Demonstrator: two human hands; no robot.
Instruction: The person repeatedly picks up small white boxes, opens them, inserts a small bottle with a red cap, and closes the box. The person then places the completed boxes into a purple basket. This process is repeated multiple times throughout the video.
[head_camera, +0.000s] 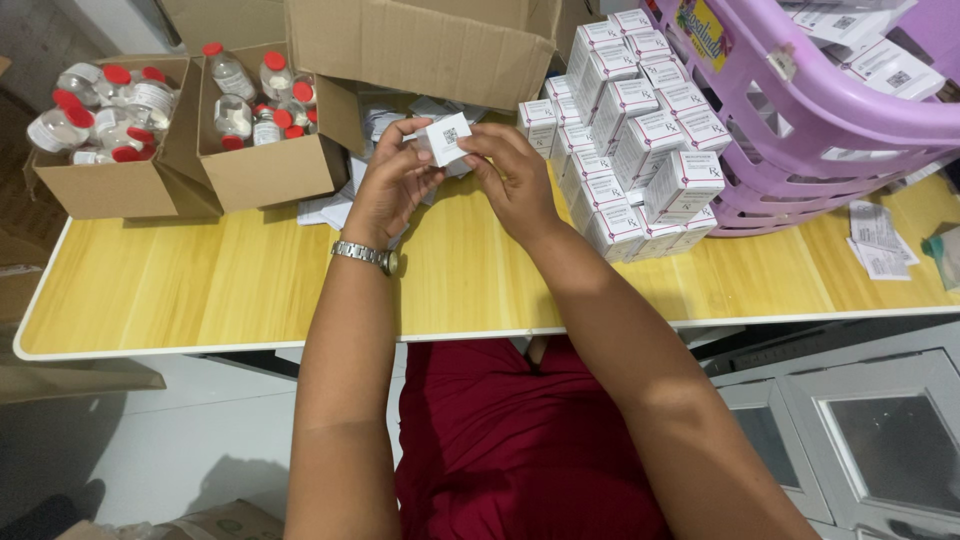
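I am holding a small white carton (447, 138) between both hands above the middle of the table (250, 280), toward its far edge. My left hand (393, 185) is gripping its near-left side, my right hand (512, 172) is pinching its right end, equally close.

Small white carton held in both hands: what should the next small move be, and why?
Probably set the small white carton onto the stack of matching cartons at the person's right. The left hand and right hand hold it above the table, and it looks closed like those already stacked.
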